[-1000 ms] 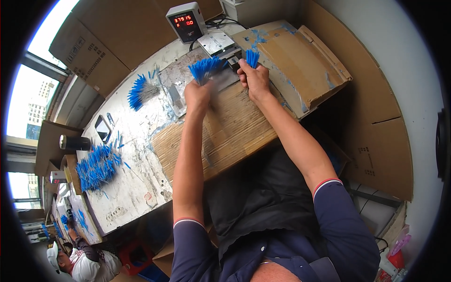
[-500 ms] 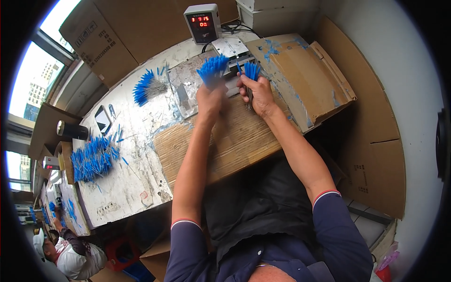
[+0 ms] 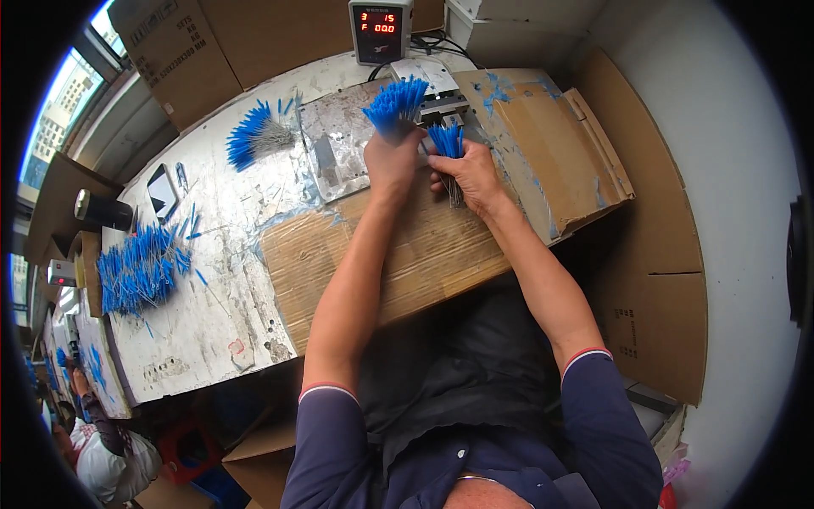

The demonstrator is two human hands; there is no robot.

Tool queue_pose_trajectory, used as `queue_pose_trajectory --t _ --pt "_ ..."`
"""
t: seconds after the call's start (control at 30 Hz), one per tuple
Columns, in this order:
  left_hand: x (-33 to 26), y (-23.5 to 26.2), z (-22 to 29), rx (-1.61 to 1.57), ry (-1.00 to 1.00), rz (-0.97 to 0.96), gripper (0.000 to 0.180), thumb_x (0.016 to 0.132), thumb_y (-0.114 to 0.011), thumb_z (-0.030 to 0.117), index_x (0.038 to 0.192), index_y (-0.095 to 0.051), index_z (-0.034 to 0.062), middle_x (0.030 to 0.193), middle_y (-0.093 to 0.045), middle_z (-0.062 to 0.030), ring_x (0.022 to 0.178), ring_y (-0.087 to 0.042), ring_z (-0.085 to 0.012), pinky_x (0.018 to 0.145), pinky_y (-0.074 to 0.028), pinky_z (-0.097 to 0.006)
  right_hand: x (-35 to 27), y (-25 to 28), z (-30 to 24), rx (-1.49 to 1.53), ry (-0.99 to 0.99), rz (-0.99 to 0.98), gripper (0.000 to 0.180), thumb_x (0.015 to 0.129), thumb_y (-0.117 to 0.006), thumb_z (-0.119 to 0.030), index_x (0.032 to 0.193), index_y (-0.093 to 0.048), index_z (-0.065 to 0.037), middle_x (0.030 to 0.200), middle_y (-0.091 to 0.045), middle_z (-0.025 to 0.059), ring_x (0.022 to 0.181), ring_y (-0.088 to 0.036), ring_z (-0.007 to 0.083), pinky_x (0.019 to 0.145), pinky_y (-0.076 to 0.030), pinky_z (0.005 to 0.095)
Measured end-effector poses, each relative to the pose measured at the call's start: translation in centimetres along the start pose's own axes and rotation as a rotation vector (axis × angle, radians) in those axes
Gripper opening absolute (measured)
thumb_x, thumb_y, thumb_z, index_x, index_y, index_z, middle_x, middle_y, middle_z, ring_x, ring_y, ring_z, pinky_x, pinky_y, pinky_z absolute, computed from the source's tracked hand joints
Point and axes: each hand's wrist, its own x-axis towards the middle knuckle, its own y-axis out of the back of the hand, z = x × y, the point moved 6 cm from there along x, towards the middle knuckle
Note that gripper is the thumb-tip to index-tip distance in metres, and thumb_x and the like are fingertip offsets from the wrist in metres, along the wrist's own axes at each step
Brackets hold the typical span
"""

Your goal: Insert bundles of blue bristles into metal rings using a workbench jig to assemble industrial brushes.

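While the left hand (image 3: 392, 161) grips a fanned bunch of blue-tipped wires (image 3: 395, 103) upright, seemingly as stock, the right hand (image 3: 469, 174) pinches a smaller bunch (image 3: 446, 140) just beside it, tips aimed at the small metal machine (image 3: 434, 89) at the far edge of the workbench (image 3: 212, 322).

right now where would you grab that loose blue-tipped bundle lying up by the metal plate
Probably at the grey, pinched end of the fanned bundle, coming from the right, by the metal plate. The blue tips splay wide on the left; the stems gather narrow on the right, so one hand could close around them.
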Motion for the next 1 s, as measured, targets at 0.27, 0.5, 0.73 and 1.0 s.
queue_pose_trajectory --t 0.27,0.5,0.73,1.0 --pt "-0.7 1.1 1.0 -0.076 -0.042 0.195 0.014 0.099 -0.064 0.017 0.101 -0.067 0.0029 0.088 -0.074 -0.0065 0.068 -0.065 -0.0102 0.061 -0.05 -0.026 2.2 2.4 -0.4 -0.022 0.0 0.224 0.021 0.082 -0.072 0.003 0.095 -0.056 -0.001 0.071 -0.063 0.0081 0.055 -0.063 0.0161 0.045 -0.053 0.0297" --pt "-0.8 1.4 0.9 0.12 -0.095 0.248 0.016 0.099 -0.064 0.018 0.102 -0.067 0.0029 0.09 -0.075 -0.0073 0.077 -0.069 -0.0121 0.067 -0.051 -0.029 3.0 1.9 -0.6 -0.189 0.059 0.308 0.02 0.08 -0.071 0.006 0.093 -0.057 0.001 0.072 -0.063 0.0078 0.054 -0.062 0.0158 0.044 -0.054 0.03" --pt "-1.0 1.8 1.6 0.368 -0.232 0.344 0.021 0.096 -0.067 0.021 0.11 -0.067 0.0057 0.09 -0.074 -0.0139 0.08 -0.071 -0.029 0.072 -0.051 -0.041 2.8 1.8 -0.6 -0.124 0.051 0.294 0.016 0.082 -0.071 0.003 0.091 -0.058 0.001 0.074 -0.063 0.0084 0.056 -0.063 0.0167 0.046 -0.056 0.0308" --pt "-1.1 -0.1 2.0 0.66 -0.371 0.141 0.021 0.092 -0.066 0.016 0.111 -0.064 0.0066 0.089 -0.07 -0.0218 0.084 -0.066 -0.0445 0.073 -0.05 -0.051 2.6 2.9 0.0 0.201 0.002 0.177 0.017 0.085 -0.071 -0.001 0.099 -0.062 0.002 0.082 -0.067 0.0114 0.065 -0.068 0.021 0.053 -0.06 0.0323"
